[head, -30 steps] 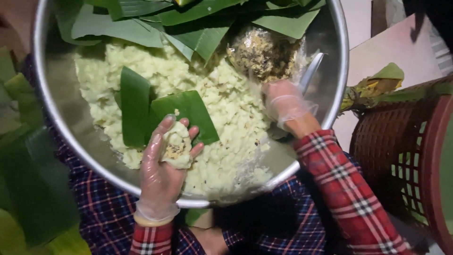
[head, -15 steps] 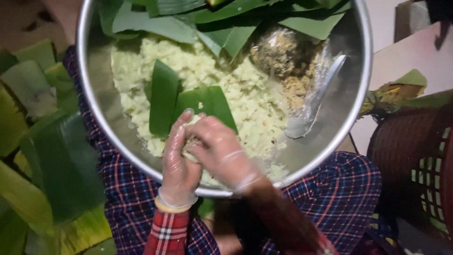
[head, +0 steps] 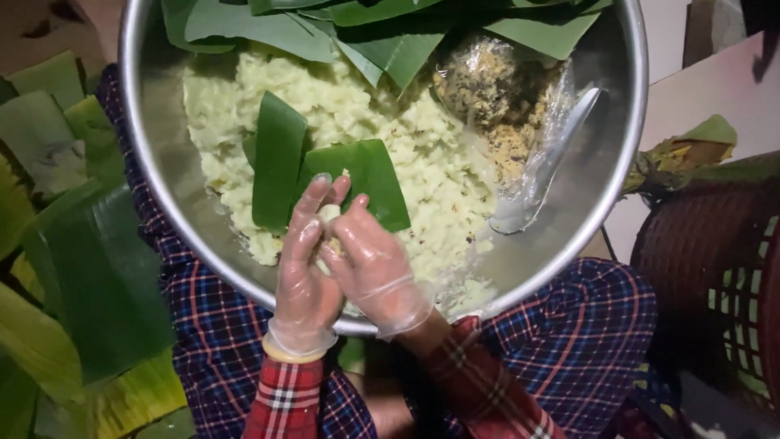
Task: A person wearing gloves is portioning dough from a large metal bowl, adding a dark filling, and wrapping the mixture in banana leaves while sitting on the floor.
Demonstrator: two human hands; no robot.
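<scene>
A: Though gloved, left hand point(head: 305, 272) and right hand point(head: 375, 268) cup the dough lump point(head: 329, 218) over the steel bowl point(head: 154, 183).

B: Fingers curled round it. Likely soft, sticky; cradle underneath.

Premises are presenting as a home food-preparation spot. A steel basin point(head: 630, 122) is sitting on a lap; banana leaves point(head: 89, 268) and a woven basket point(head: 715, 276) are lying alongside.

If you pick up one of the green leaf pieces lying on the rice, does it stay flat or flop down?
The leaf piece would probably bend and droop, since it looks thin and lies softly over the lumpy rice mixture. It seems light for its size. It may feel a bit slippery, because its surface looks glossy and the gloved left hand and right hand look smooth.
</scene>
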